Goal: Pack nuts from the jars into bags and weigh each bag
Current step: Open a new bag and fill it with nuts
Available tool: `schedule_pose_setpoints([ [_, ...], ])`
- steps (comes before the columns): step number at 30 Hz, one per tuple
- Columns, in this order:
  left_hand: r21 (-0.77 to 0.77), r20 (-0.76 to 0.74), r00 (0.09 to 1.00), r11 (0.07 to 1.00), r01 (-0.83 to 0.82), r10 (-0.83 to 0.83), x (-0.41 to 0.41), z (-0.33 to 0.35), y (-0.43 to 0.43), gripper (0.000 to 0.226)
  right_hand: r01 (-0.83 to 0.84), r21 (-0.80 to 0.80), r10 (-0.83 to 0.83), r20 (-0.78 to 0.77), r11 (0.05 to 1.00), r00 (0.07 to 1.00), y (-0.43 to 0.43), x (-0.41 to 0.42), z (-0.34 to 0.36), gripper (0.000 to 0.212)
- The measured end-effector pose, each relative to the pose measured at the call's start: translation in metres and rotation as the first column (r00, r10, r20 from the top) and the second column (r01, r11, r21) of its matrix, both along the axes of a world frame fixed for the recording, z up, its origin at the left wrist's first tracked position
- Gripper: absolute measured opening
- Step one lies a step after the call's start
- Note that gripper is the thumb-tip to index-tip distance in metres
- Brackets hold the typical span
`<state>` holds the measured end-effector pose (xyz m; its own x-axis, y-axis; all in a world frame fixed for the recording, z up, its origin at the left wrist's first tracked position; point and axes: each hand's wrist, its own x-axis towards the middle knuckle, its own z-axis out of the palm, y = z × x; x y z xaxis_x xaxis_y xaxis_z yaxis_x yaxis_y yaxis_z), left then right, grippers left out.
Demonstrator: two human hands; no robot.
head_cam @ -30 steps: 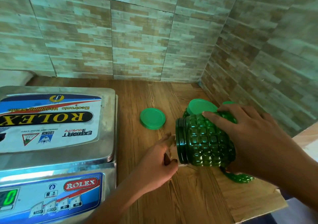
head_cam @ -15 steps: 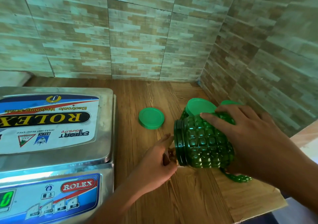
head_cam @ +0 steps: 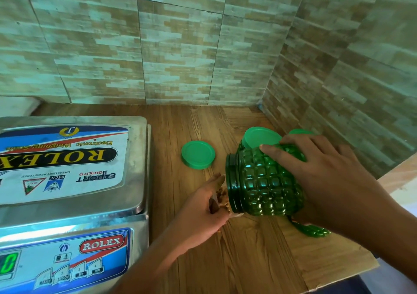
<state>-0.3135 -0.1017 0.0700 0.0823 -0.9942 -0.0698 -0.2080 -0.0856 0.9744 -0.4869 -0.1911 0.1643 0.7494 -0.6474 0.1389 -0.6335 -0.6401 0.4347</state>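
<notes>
We are in the filling step. Our right hand (head_cam: 316, 176) wraps its fingers over the ribbed green jar (head_cam: 259, 185), gripping it from above and holding it tipped on its side, with the mouth turned left toward the scale (head_cam: 67, 180). Our left hand (head_cam: 203, 205) sits right at that mouth, fingers and thumb curled and pinching the clear bag (head_cam: 234, 214) against the rim. The plastic is thin and hard to make out, but a pale edge shows under the mouth. Brown nuts (head_cam: 223, 197) show between palm and rim, so we judge that they are passing from jar to bag. We cannot tell how full the bag is, as the hand hides most of it. The loose lid (head_cam: 198, 155) lies flat on the wooden counter (head_cam: 248, 260), just beyond the left hand. A second jar (head_cam: 259, 136) with its lid on stands behind the tipped one, near the tiled wall. The scale's display (head_cam: 8, 263) reads zero, so we judge that weighing has not begun. The next move, we think, calls for righting the jar gently before the bag overfills and setting it on its base. Then we close our fingers round the bag's neck and carry it across to the pan. The risk is nuts slipping onto the counter if bag and mouth part too soon.
</notes>
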Motion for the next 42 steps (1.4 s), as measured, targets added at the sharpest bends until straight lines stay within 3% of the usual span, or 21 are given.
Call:
schedule_pose_setpoints([
  [3,0.004,-0.071,0.997,1.000,-0.021,0.022,0.001,-0.001,-0.001,0.061,-0.006,0.011,0.006,-0.008,1.000,1.000,0.000,0.000,0.000,0.130],
  [10,-0.057,-0.053,0.999,0.998,-0.001,-0.002,0.004,0.003,-0.001,0.046,-0.014,0.035,0.013,0.018,0.999,1.000,-0.004,-0.001,0.003,0.137],
  [15,-0.016,-0.054,0.998,0.999,-0.044,0.043,0.010,-0.003,0.001,0.050,0.056,0.298,-0.073,0.044,0.953,0.996,-0.003,-0.001,0.007,0.127],
  [20,0.019,0.153,0.987,0.999,-0.051,0.048,0.025,-0.011,-0.001,0.050,0.057,0.507,-0.201,0.234,0.860,0.951,-0.008,-0.015,-0.016,0.128],
  [26,0.060,0.310,0.950,0.996,-0.061,0.040,0.038,-0.014,0.001,0.049,-0.106,0.626,-0.329,0.537,0.773,0.777,-0.001,-0.033,-0.071,0.123],
  [32,0.031,0.332,0.940,0.996,-0.088,0.073,0.033,-0.005,0.005,0.053,-0.229,0.669,-0.527,0.715,0.707,0.459,0.009,-0.036,-0.128,0.115],
  [35,0.019,0.363,0.927,0.994,-0.106,0.092,0.031,-0.004,0.007,0.054,-0.249,0.676,-0.599,0.733,0.694,0.323,0.012,-0.036,-0.157,0.121],
  [42,-0.016,0.429,0.899,0.996,-0.087,0.085,0.029,-0.021,0.013,0.052,-0.247,0.684,-0.665,0.728,0.686,0.170,0.014,-0.028,-0.193,0.134],
])
